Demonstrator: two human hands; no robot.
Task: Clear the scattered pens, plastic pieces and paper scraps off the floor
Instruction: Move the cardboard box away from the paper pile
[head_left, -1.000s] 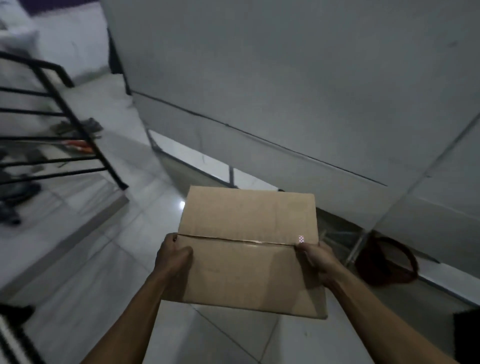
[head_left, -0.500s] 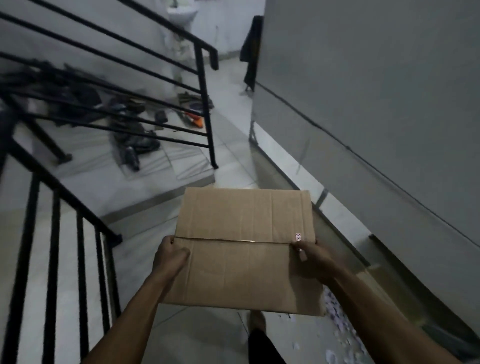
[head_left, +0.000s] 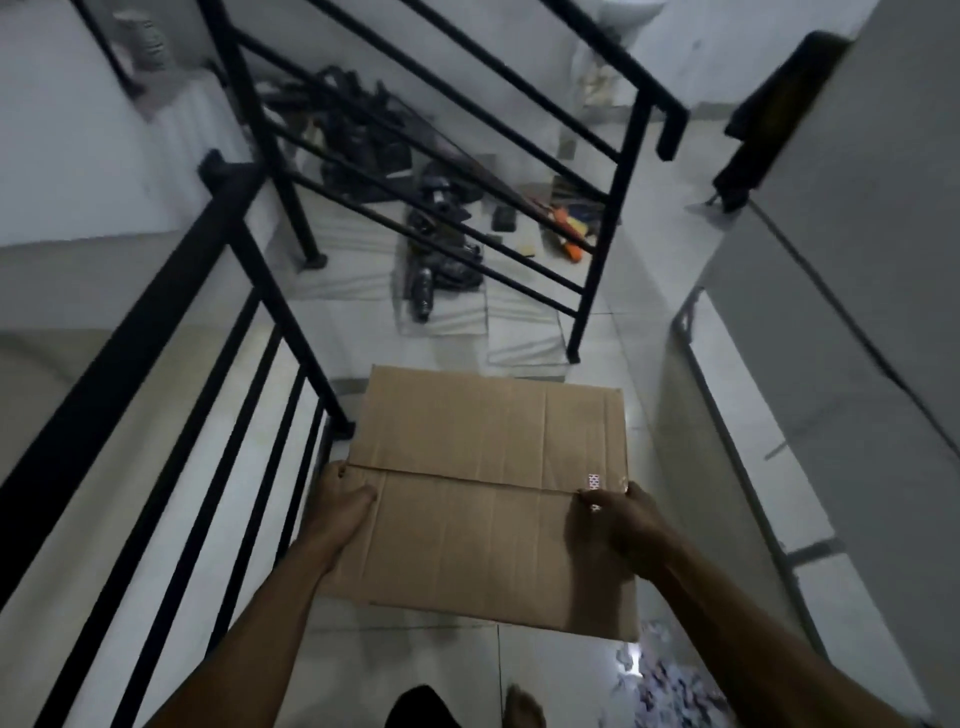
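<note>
Gripping the closed cardboard box (head_left: 493, 499) with my left hand (head_left: 340, 501) and right hand (head_left: 626, 525) curled over its sides, I risk it hiding the paper scraps (head_left: 662, 675) by my foot and treading on them.

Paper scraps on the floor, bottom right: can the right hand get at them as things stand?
Probably not yet. The right hand grips the cardboard box's right edge, as the left hand grips the left. The paper scraps lie below, unobstructed, but it would need to let go first.
</note>
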